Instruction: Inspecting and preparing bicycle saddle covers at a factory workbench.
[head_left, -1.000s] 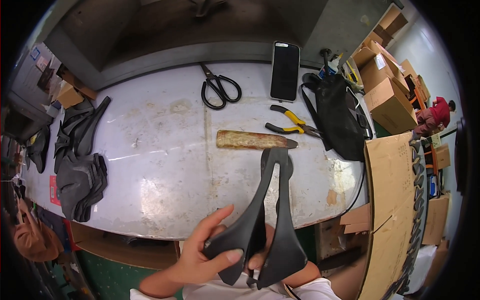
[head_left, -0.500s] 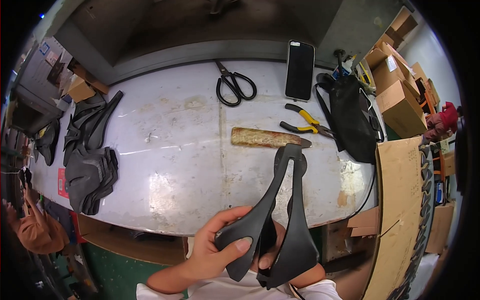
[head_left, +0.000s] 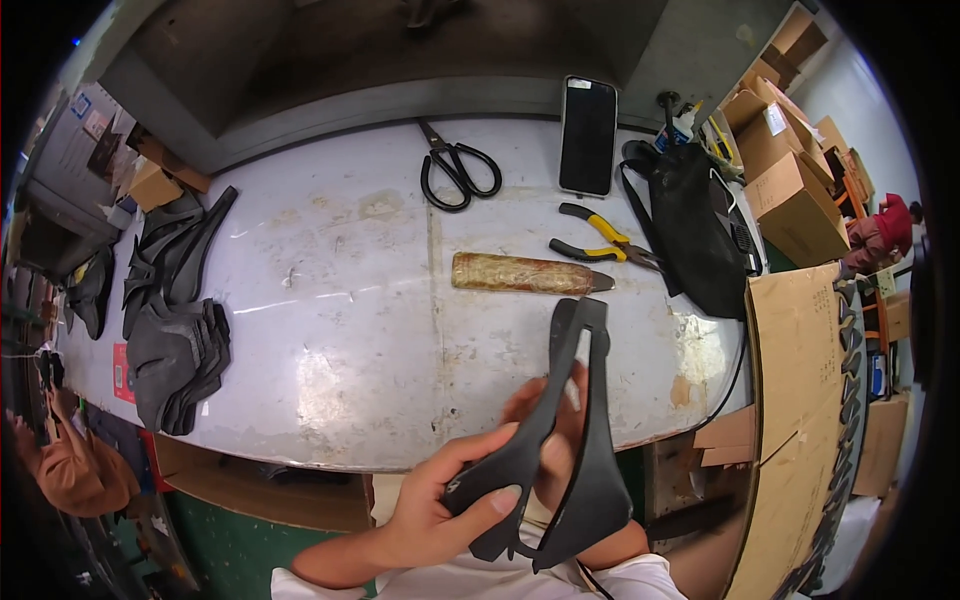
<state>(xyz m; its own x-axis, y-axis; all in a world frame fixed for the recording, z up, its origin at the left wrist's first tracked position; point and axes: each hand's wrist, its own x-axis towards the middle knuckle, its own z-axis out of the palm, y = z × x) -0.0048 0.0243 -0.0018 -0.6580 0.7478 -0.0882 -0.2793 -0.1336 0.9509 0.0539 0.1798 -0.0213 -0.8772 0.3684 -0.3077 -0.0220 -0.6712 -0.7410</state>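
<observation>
A black bicycle saddle (head_left: 592,478) with a long slot down its middle is held above the table's near edge, its narrow nose pointing away from me. My left hand (head_left: 440,508) is closed on its left wing, thumb on top. Behind the saddle is my right hand (head_left: 556,462), showing through the slot and past the left rail; its curled fingers touch the underside near the middle, partly hidden. Just beyond the nose lies a tape-wrapped handle tool (head_left: 520,273) with a short dark tip. Yellow-and-black pliers (head_left: 612,240) rest behind it.
Black-handled scissors (head_left: 460,175), a phone (head_left: 588,135) and a black pouch (head_left: 700,235) lie at the back of the white table (head_left: 330,330). Stacked black saddle pieces (head_left: 180,360) sit at left. A cardboard box (head_left: 795,400) stands at right. Another person (head_left: 85,460) is at far left.
My right hand has moved up behind the saddle toward its nose, its fingers now showing beside the left rail. The saddle has tilted slightly; my left hand keeps its hold.
</observation>
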